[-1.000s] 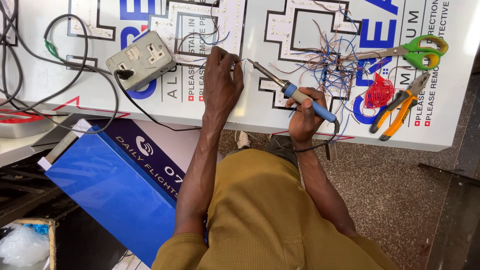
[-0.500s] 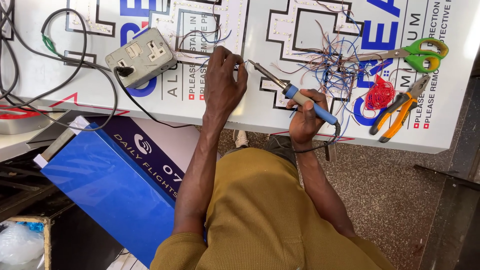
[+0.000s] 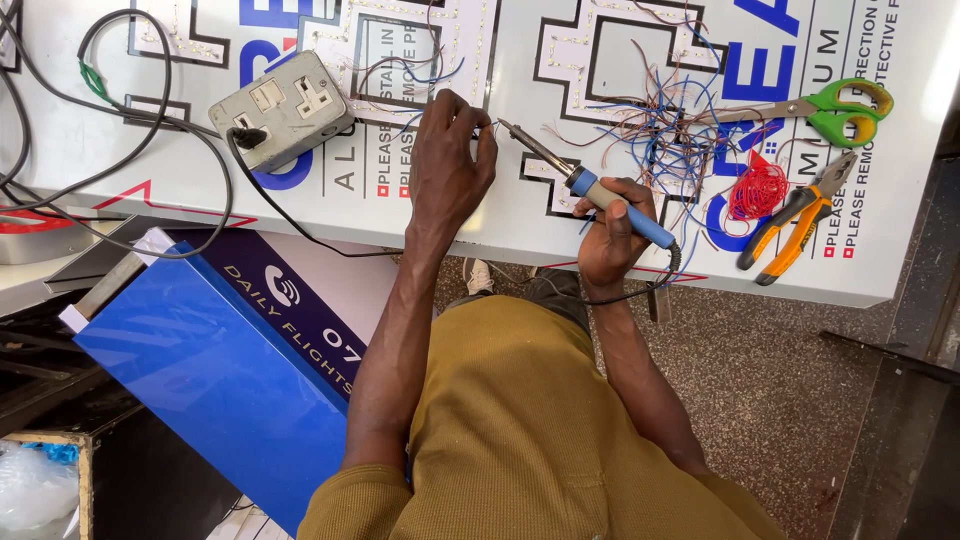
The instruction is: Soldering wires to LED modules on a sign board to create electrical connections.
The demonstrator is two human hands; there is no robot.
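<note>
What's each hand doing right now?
Left hand: pinched on a thin wire.
Right hand: closed around the blue-handled soldering iron.

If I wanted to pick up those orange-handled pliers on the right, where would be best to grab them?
Probably by the two orange handles, which point down toward the near edge of the white sign panel. Come from that near edge and close around both at once. The dark metal jaws at the far end lie close beside the red wire coil, so that end looks more awkward.
</note>
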